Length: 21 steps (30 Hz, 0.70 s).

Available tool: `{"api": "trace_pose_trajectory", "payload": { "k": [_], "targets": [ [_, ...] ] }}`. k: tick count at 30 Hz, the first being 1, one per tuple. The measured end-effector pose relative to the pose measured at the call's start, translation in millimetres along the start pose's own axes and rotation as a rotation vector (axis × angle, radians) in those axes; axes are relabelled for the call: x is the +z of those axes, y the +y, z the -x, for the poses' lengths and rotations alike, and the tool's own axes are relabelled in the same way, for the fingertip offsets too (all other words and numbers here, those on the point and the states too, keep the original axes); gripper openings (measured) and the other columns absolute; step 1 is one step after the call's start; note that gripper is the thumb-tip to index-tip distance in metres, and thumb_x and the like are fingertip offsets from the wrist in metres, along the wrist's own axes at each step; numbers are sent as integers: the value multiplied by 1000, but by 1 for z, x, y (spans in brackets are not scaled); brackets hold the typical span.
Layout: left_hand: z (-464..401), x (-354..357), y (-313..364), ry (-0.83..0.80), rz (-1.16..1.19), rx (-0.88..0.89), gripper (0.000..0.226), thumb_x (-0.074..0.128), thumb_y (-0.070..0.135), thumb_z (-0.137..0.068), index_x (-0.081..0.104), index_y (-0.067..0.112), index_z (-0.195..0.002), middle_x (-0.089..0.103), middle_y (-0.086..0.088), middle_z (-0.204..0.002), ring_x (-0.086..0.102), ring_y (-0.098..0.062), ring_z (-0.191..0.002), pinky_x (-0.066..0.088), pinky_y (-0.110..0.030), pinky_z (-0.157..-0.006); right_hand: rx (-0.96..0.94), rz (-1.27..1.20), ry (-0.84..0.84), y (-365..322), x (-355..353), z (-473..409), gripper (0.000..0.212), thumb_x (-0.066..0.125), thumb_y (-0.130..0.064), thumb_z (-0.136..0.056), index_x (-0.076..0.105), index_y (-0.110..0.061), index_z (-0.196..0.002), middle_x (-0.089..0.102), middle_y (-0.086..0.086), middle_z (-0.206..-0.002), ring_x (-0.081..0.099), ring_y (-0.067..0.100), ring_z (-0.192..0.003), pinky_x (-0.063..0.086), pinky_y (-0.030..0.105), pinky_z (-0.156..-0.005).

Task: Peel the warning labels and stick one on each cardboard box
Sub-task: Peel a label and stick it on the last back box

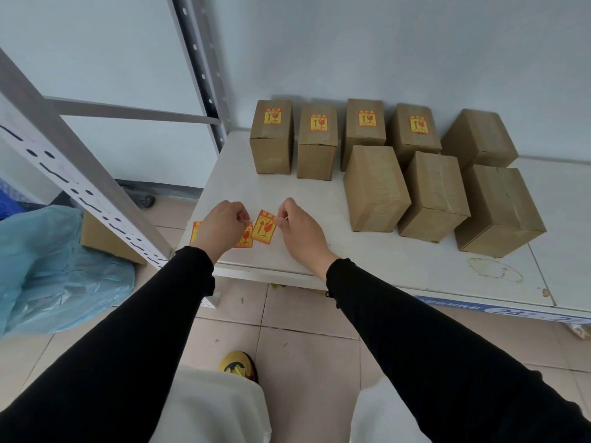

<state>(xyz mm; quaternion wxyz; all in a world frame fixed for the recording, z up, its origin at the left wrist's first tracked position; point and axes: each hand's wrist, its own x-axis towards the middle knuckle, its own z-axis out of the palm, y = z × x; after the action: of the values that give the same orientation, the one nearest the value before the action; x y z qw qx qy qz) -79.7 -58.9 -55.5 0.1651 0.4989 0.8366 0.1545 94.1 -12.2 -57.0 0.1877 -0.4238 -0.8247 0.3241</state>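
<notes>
Here your right hand (299,230) pinches the upper corner of a yellow-and-red warning label (264,227), lifted at a tilt over the near left corner of the white shelf (377,260). Your left hand (220,227) is closed on the strip of labels (246,235) just beside it, covering most of the strip. Farther back stand eight cardboard boxes. The four in the back row (339,137) carry labels; the other four (447,193), nearer and to the right, are bare.
</notes>
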Motion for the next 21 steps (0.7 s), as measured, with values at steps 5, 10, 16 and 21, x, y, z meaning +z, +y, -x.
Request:
{"api": "trace_pose_trajectory", "payload": {
  "k": [5, 10, 16, 21],
  "targets": [
    [6, -1, 2, 13, 26, 25, 8, 59, 17, -94, 65, 19, -98, 57, -3, -99, 60, -21, -87, 41, -26, -66, 30, -179, 92, -6, -18, -1, 13, 49, -17, -104, 46, -13, -93, 56, 0, -84, 59, 17, -78, 49, 34, -64],
    [17, -28, 26, 148, 279, 80, 13, 62, 24, -94, 68, 18, -105, 59, 1, -101, 56, -16, -79, 43, -29, -68, -121, -126, 240, -17, -64, 0, 6, 52, -17, -102, 47, -18, -99, 57, -6, -84, 59, 11, -78, 50, 28, -66],
    [46, -62, 114, 69, 832, 119, 28, 64, 38, -92, 74, 12, -94, 62, 4, -79, 48, -5, -64, 41, -25, -70, -176, -44, 312, -7, -145, 3, 7, 51, -21, -103, 55, -24, -98, 64, -10, -94, 61, 4, -87, 51, 24, -73],
    [50, -59, 180, -76, 870, 226, 26, 71, 36, -88, 73, 11, -92, 58, -4, -81, 45, -15, -75, 37, -23, -67, -214, 31, 343, 7, -212, 16, 7, 51, -17, -100, 56, -22, -100, 64, -8, -94, 61, 10, -87, 52, 32, -73]
  ]
}}
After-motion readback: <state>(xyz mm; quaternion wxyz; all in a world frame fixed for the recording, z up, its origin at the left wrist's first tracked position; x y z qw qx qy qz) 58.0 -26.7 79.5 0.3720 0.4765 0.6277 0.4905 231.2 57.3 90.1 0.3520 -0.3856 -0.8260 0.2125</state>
